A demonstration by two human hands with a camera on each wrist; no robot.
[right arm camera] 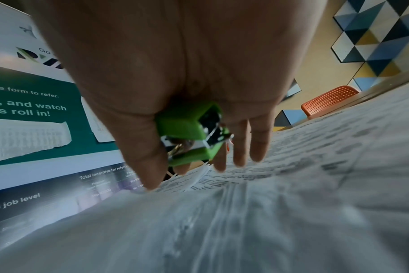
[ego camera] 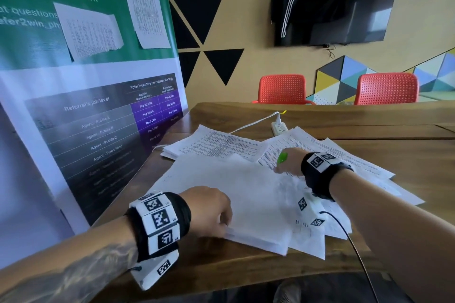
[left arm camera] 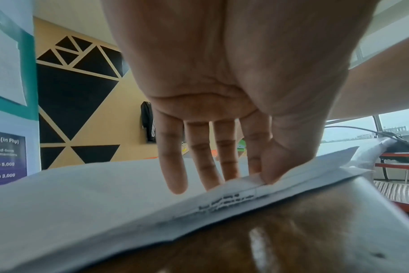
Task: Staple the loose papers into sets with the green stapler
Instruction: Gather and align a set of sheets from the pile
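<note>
Loose white papers cover the wooden table (ego camera: 406, 150). A thick stack with a blank top sheet (ego camera: 234, 194) lies in front of me. My left hand (ego camera: 225, 222) is at its near left corner; in the left wrist view the thumb and forefinger of the left hand (left arm camera: 222, 181) pinch the edge of the top sheets (left arm camera: 245, 184), with the other fingers straight. My right hand (ego camera: 279, 167) holds the green stapler (ego camera: 282, 158) over printed sheets (ego camera: 332, 155) at the stack's far right. The right hand (right arm camera: 194, 173) grips the stapler (right arm camera: 187, 129) with its free fingertips touching paper.
Another printed stack (ego camera: 216, 145) lies at the far left of the table. Behind it sits a white power strip (ego camera: 279, 128) with its cable. A standing banner (ego camera: 86, 106) borders the table's left side. Two orange chairs (ego camera: 283, 88) stand beyond the far edge.
</note>
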